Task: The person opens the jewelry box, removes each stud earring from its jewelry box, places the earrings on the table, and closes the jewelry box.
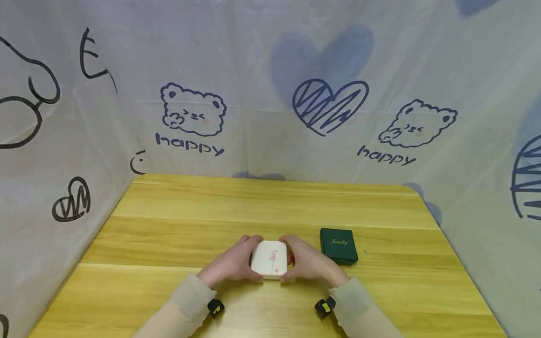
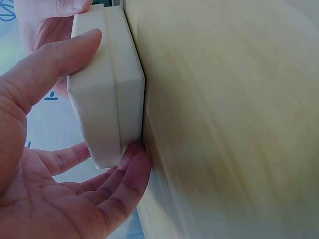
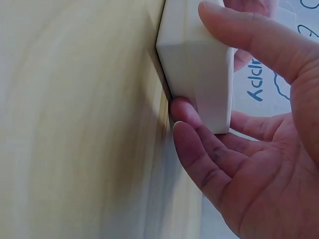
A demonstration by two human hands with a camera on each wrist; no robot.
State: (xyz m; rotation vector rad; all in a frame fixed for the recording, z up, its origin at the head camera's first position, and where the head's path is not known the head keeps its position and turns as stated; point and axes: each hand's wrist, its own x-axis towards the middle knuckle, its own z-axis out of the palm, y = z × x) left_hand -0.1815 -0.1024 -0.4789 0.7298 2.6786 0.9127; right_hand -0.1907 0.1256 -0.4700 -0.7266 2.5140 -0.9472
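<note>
A small white box with a pink flower printed on its lid is on the table, between both hands. My left hand grips its left side, the thumb on the near face and the other fingers round the far corner. From the opposite side my right hand holds it the same way, with its thumb on the near face. A seam between lid and base shows in the left wrist view, with no visible gap. A bit of something red peeks out beside the right palm; its kind is hidden.
A dark green jewelry box with gold lettering lies just right of the right hand. Beside it is a tiny pale object, too small to make out. Printed cloth hangs behind and beside the wooden table.
</note>
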